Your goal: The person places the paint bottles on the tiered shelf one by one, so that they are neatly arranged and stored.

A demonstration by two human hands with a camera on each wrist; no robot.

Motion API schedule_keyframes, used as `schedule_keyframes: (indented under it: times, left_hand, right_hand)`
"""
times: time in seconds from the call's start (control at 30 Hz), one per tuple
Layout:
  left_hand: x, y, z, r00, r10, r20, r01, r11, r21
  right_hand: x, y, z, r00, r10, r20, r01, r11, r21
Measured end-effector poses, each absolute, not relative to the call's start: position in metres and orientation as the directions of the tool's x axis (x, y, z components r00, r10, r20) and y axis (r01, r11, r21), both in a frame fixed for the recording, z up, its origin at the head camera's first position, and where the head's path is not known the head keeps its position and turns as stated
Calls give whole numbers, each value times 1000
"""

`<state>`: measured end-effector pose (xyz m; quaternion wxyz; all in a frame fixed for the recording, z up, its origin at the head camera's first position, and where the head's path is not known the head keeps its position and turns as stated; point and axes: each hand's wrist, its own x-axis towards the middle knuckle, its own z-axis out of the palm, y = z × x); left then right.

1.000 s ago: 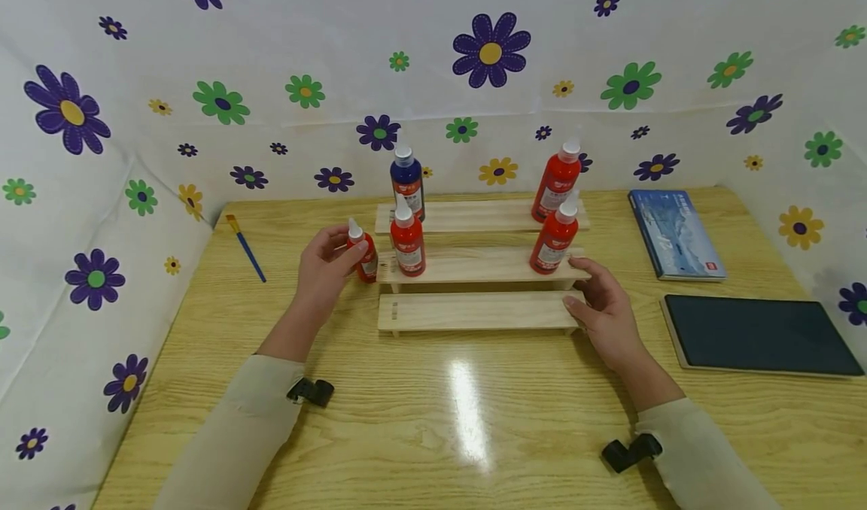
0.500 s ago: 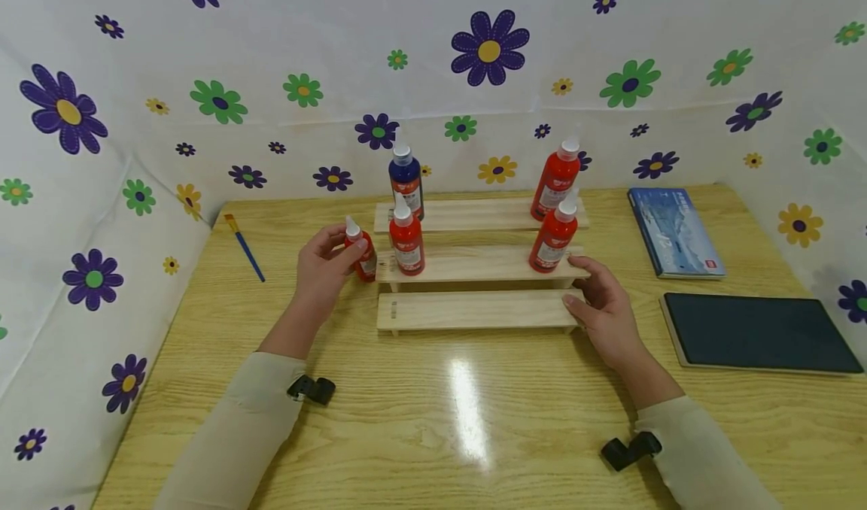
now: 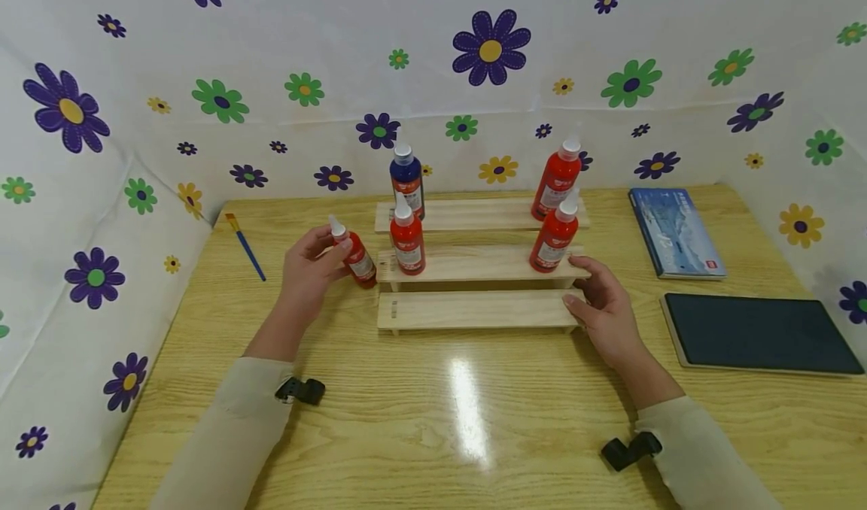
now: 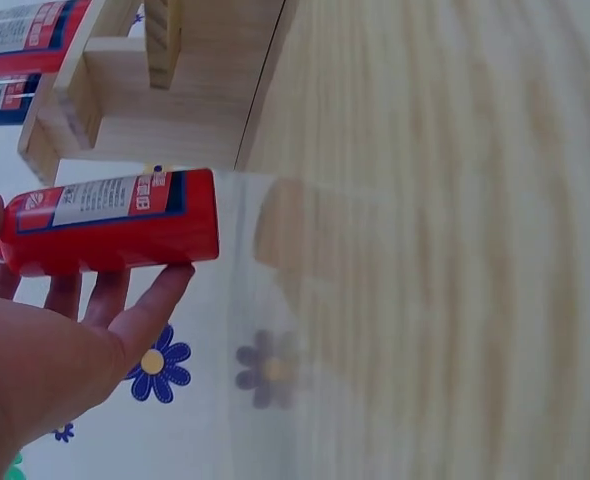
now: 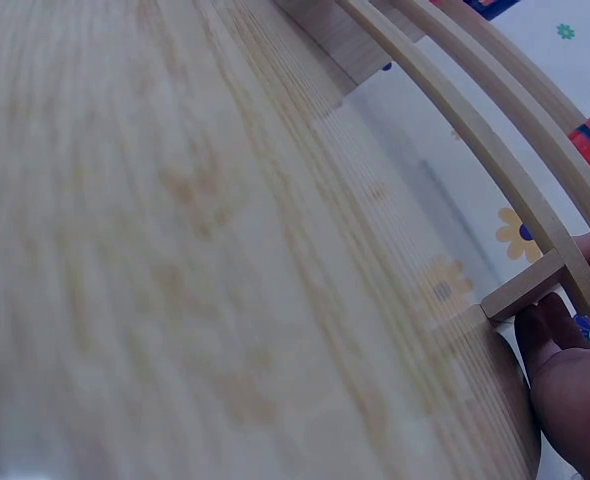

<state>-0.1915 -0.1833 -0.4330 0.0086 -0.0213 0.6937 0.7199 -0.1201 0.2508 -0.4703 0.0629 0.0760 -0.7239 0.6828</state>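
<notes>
Left of the three-step wooden rack [image 3: 474, 311], my left hand [image 3: 305, 269] grips a red squeeze bottle [image 3: 359, 260] with a white pointed cap. The bottle leans, cap to the left, its base close to the rack's left end. In the left wrist view, fingers lie along the side of the red bottle [image 4: 105, 222], and the thumb is at its neck. My right hand [image 3: 606, 314] holds the rack's right end, thumb on the lowest step and a finger at the middle one. The right wrist view shows the right hand [image 5: 580, 400] around the rack's end leg [image 5: 525, 285].
A blue bottle [image 3: 406, 183] and a red bottle [image 3: 558, 183] stand on the top step. Two more red bottles stand on the middle step, left [image 3: 408, 247] and right [image 3: 554, 243]. A paintbrush [image 3: 247, 250] lies left; a boxed book [image 3: 676, 233] and a dark tablet [image 3: 762, 333] lie right.
My left hand has shifted slightly left and tipped the red bottle, which stood nearly upright before, so its cap leans left. The right hand and rack have stayed in place.
</notes>
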Motion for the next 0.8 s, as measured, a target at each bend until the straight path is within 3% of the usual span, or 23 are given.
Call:
schedule_keyframes:
  times: [0.8]
  left_hand:
    - [-163,-207,-422,-988,109,110,107,-29,994]
  right_hand:
    - [-120,250,-469,-979,-31,199,-200,47,-979]
